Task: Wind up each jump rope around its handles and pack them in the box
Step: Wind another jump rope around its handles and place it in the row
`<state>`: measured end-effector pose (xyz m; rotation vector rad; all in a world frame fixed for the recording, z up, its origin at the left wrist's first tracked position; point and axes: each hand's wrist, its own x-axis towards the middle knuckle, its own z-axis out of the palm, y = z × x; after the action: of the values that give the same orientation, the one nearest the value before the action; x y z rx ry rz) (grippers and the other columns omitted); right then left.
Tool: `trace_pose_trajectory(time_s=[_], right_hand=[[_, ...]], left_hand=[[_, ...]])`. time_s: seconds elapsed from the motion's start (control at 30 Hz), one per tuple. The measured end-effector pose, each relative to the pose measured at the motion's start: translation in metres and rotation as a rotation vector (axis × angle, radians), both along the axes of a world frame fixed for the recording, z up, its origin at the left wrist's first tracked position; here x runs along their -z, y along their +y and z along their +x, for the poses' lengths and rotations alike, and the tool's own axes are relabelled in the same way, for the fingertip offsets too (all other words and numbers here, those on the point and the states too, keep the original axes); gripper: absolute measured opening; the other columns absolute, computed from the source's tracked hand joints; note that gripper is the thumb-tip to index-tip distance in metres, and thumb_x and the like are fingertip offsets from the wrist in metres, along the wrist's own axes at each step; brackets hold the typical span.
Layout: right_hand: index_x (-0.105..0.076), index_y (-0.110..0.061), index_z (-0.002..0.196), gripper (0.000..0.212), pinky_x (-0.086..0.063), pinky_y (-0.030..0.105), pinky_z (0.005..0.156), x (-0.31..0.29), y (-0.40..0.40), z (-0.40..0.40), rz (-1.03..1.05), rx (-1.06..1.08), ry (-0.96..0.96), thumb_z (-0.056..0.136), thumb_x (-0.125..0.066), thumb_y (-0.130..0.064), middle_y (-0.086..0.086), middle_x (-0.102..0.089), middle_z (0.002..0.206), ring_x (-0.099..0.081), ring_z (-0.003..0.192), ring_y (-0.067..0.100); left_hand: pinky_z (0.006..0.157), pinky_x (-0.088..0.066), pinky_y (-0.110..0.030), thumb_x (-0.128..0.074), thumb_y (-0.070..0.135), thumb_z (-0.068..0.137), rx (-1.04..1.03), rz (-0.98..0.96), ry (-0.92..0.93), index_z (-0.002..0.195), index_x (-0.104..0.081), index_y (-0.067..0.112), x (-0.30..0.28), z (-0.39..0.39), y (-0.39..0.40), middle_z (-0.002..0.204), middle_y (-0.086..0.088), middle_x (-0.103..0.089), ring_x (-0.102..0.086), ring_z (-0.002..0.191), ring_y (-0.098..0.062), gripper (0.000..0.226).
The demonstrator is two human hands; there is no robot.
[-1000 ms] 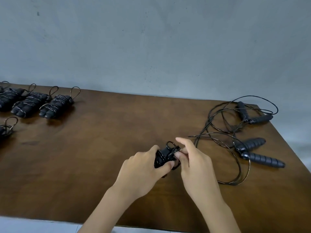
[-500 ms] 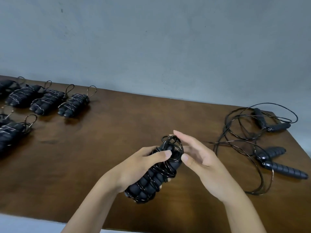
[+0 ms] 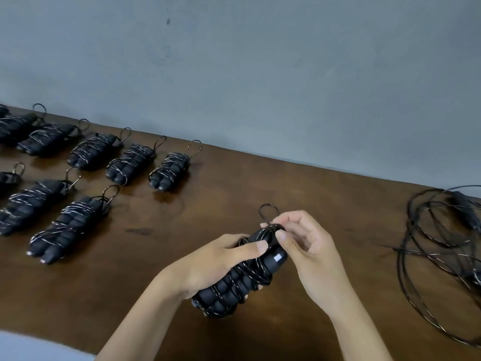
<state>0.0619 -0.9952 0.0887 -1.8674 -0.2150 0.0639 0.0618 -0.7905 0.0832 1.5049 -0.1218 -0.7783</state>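
My left hand (image 3: 216,264) grips a wound jump rope bundle (image 3: 239,285), black ribbed handles wrapped in black cord, held above the brown table (image 3: 182,246). My right hand (image 3: 309,251) pinches the cord at the bundle's top end, where a small loop (image 3: 268,212) sticks up. Several wound bundles (image 3: 169,169) lie in two rows at the far left. Loose unwound ropes (image 3: 437,241) with handles sprawl at the right edge. No box is in view.
A grey wall (image 3: 260,74) runs behind the table's back edge. The front edge of the table crosses the lower left corner. Bare wood lies between the rows of bundles and my hands.
The view has swung left, so more wound bundles show. My right hand went from open beside the bundle to pinching the cord at its top, with a loop now standing up.
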Motion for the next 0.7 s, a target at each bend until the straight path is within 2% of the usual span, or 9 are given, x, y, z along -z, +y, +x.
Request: trace_pose_trajectory(time_s=[0.07,0.13,0.3,0.43,0.5,0.6,0.7], right_hand=[[-0.059,-0.036,0.128,0.03,-0.051,0.023,0.096,0.0,0.019,0.003,0.015,-0.045,0.013,0.101,-0.061,-0.021,-0.013,-0.073,0.116,-0.067,0.11,0.009],[-0.06,-0.038,0.13,0.037,-0.049,0.024,0.098,0.001,0.037,0.006,0.0,-0.077,0.021,0.1,-0.063,-0.019,-0.015,-0.071,0.121,-0.065,0.114,0.008],[-0.072,-0.029,0.107,0.025,-0.053,0.031,0.085,0.012,0.079,0.016,0.039,0.052,0.001,0.092,-0.07,-0.01,-0.004,-0.075,0.094,-0.069,0.093,0.015],[-0.073,-0.019,0.099,0.02,-0.056,0.025,0.073,0.017,0.113,0.021,0.149,0.1,0.013,0.09,-0.071,-0.002,0.002,-0.075,0.084,-0.07,0.084,0.019],[-0.072,-0.014,0.099,0.018,-0.058,0.025,0.074,0.017,0.127,0.024,0.186,0.1,0.018,0.089,-0.07,0.001,0.0,-0.076,0.086,-0.071,0.081,0.014],[-0.07,-0.011,0.1,0.017,-0.058,0.024,0.077,0.019,0.145,0.03,0.222,0.075,0.028,0.09,-0.069,0.002,-0.005,-0.077,0.096,-0.071,0.081,0.009],[-0.068,-0.008,0.105,0.015,-0.056,0.024,0.082,0.026,0.162,0.036,0.262,0.056,0.043,0.092,-0.067,-0.001,-0.003,-0.075,0.111,-0.071,0.09,0.011]], left_hand=[[0.08,-0.057,-0.045,-0.057,0.049,0.102,-0.03,0.003,-0.017,0.117,-0.062,0.004,0.001,0.005,0.018,0.099,-0.02,-0.075,-0.067,0.081,-0.029,0.048],[0.084,-0.056,-0.047,-0.057,0.051,0.102,-0.054,-0.005,-0.03,0.116,-0.061,0.0,0.005,0.009,0.034,0.105,-0.027,-0.074,-0.067,0.084,-0.031,0.053],[0.087,-0.058,-0.046,-0.054,0.058,0.102,-0.067,-0.01,-0.037,0.121,-0.063,0.001,0.015,0.014,0.07,0.11,-0.025,-0.074,-0.07,0.088,-0.028,0.061],[0.088,-0.058,-0.046,-0.055,0.06,0.099,-0.112,-0.044,-0.028,0.123,-0.063,0.0,0.02,0.014,0.1,0.106,-0.025,-0.074,-0.069,0.088,-0.029,0.065],[0.094,-0.057,-0.052,-0.056,0.061,0.1,-0.115,-0.064,-0.033,0.122,-0.062,-0.001,0.023,0.014,0.119,0.112,-0.029,-0.072,-0.07,0.092,-0.032,0.067],[0.098,-0.052,-0.061,-0.056,0.049,0.099,-0.12,-0.124,-0.033,0.121,-0.058,-0.006,0.03,0.016,0.147,0.116,-0.034,-0.069,-0.069,0.096,-0.037,0.058],[0.095,-0.054,-0.054,-0.06,0.039,0.096,-0.165,-0.217,0.004,0.129,-0.056,-0.004,0.035,0.017,0.168,0.122,-0.038,-0.064,-0.068,0.097,-0.04,0.055]])
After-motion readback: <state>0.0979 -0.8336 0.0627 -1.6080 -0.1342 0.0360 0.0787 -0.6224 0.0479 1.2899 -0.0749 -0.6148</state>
